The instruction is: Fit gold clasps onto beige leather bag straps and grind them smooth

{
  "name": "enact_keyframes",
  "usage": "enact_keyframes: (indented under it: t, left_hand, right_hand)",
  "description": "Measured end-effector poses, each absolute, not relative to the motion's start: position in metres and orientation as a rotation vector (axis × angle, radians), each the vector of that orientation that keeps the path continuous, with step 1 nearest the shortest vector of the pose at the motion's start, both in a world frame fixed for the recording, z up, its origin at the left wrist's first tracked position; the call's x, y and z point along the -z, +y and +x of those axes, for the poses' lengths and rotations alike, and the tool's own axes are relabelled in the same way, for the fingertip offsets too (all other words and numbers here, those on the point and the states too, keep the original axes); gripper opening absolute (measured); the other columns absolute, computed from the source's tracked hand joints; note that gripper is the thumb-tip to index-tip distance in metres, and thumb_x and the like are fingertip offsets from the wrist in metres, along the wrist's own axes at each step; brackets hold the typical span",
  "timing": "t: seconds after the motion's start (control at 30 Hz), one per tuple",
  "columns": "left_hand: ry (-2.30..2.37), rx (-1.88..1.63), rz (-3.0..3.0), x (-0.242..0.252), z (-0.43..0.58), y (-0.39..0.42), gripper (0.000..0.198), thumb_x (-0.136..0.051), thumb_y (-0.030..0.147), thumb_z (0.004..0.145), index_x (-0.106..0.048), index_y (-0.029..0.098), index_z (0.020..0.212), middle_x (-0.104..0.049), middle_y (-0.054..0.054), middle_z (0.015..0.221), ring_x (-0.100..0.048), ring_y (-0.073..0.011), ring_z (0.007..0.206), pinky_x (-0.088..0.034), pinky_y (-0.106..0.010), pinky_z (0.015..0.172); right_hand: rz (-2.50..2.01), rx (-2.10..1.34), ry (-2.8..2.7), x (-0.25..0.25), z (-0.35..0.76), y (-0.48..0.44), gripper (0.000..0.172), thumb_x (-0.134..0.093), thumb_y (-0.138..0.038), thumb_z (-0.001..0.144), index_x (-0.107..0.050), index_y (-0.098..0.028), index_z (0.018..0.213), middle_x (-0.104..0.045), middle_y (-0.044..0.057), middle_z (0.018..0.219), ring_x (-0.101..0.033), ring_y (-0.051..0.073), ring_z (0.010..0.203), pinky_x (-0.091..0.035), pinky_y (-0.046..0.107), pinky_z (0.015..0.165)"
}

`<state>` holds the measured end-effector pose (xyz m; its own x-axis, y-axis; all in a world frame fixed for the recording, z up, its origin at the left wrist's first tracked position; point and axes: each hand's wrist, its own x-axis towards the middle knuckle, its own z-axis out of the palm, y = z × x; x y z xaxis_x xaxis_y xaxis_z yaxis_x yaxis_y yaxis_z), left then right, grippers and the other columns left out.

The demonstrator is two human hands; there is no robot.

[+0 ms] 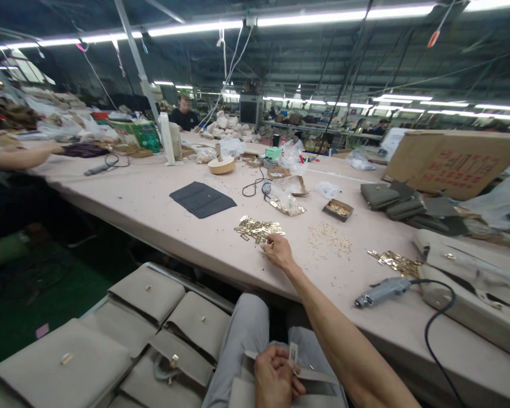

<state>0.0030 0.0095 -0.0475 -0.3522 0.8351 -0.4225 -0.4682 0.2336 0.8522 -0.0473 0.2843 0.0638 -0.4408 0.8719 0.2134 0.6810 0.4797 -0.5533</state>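
Note:
On my lap lies a beige bag [323,401], partly out of view. My left hand [274,374] is closed on its flap, and a small metal lock plate [293,353] stands up beside the fingers. My right hand [278,250] reaches out over the table to the near right edge of a pile of gold metal plates [255,228]. Its thumb and fingers are pinched together there; what is between the fingertips is too small to make out. Right of that hand, small gold pieces [329,239] are scattered on the table.
Several beige bags [153,294] are stacked at my left. An electric screwdriver [382,292] with a black cable lies at the right, near more gold plates [393,262]. Further back are a dark panel [202,199], a small box [338,209] and a carton [454,161]. A co-worker's arm [23,156] rests at left.

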Motion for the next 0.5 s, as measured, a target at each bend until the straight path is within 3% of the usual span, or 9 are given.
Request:
enact_keyframes:
  t: [0.13, 0.3, 0.43, 0.5]
  left_hand:
    - [1.286, -1.382, 0.407, 0.05, -0.003, 0.007, 0.053, -0.086, 0.062, 0.068, -0.059, 0.018, 0.084, -0.074, -0.006, 0.065, -0.066, -0.0171, 0.039, -0.043, -0.02, 0.036]
    - [1.27, -1.382, 0.423, 0.056, -0.005, 0.008, 0.056, -0.087, 0.063, 0.067, -0.059, 0.018, 0.084, -0.075, -0.007, 0.067, -0.066, -0.0174, 0.04, -0.043, -0.02, 0.036]
    - [1.299, -1.404, 0.425, 0.058, -0.004, 0.011, 0.051, -0.085, 0.059, 0.07, -0.059, 0.017, 0.083, -0.075, -0.008, 0.066, -0.064, -0.0161, 0.037, -0.04, -0.019, 0.035]
    - [1.31, -1.409, 0.419, 0.051, -0.004, 0.01, 0.047, -0.084, 0.056, 0.072, -0.059, 0.017, 0.084, -0.075, -0.008, 0.067, -0.065, -0.0161, 0.038, -0.04, -0.019, 0.035]
  right_hand:
    - [-1.358, -0.546, -2.321, -0.067, -0.074, 0.306, 0.039, -0.079, -0.035, 0.087, -0.073, -0.022, 0.123, -0.073, 0.01, 0.107, -0.068, 0.025, 0.099, -0.051, 0.033, 0.087]
    - [-1.407, -0.59, -2.307, -0.067, -0.086, 0.318, 0.022, -0.085, -0.033, 0.077, -0.078, -0.022, 0.095, -0.075, 0.007, 0.094, -0.069, 0.025, 0.088, -0.051, 0.032, 0.078]
    - [-1.348, -0.605, -2.195, -0.071, -0.082, 0.312, 0.011, -0.072, -0.028, 0.086, -0.078, -0.021, 0.091, -0.076, 0.004, 0.089, -0.069, 0.022, 0.083, -0.052, 0.029, 0.075]
    - [-1.318, -0.615, -2.148, -0.076, -0.068, 0.301, 0.016, -0.063, -0.026, 0.091, -0.078, -0.02, 0.09, -0.076, 0.003, 0.087, -0.068, 0.02, 0.082, -0.052, 0.029, 0.077]
